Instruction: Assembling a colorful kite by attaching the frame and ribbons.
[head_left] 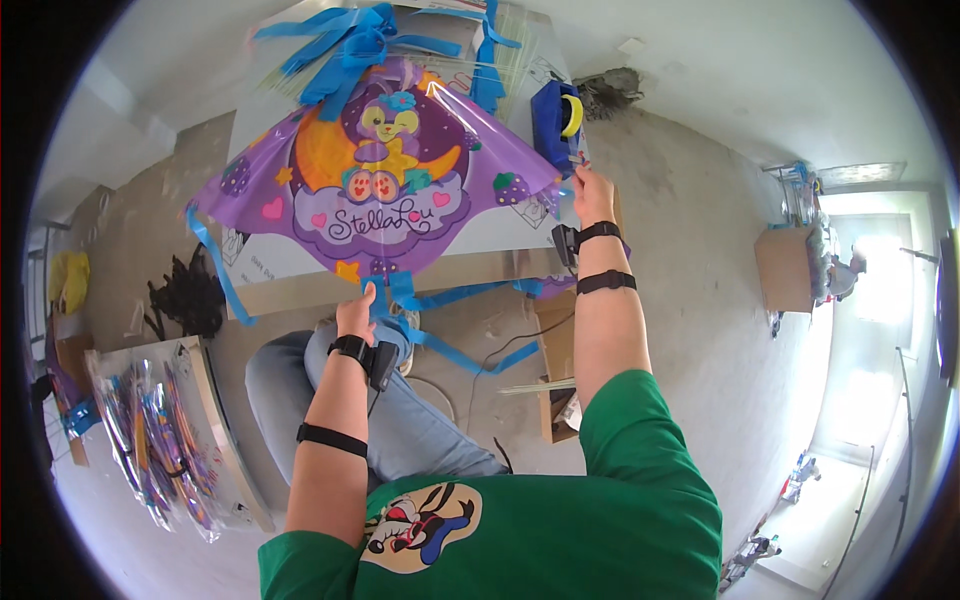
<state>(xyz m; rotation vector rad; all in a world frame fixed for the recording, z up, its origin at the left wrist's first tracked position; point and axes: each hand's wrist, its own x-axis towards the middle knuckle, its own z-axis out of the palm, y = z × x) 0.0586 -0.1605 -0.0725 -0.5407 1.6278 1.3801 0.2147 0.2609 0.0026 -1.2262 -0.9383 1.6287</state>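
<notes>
A purple kite (290, 170) with a cartoon animal, a moon and a cloud lies spread on a white board. At its bottom tip, my left hand (356, 312) is closed on a blue ribbon (373, 292), thumb uppermost. More blue ribbon (450, 297) trails rightward from there. My right hand (593, 195) is by the kite's right corner, fingers pinched at the lower end of a blue tape dispenser (547, 122) holding a yellow-rimmed roll (572, 116). What those fingers hold is too small to make out. Another blue ribbon (207, 245) hangs from the left corner.
A heap of blue ribbons (355, 50) and thin pale rods (520, 50) lie at the board's far side. An open cardboard box (558, 400) stands below the board on the right. Packed kites (160, 440) lie on a board at lower left. A carton (785, 270) stands far right.
</notes>
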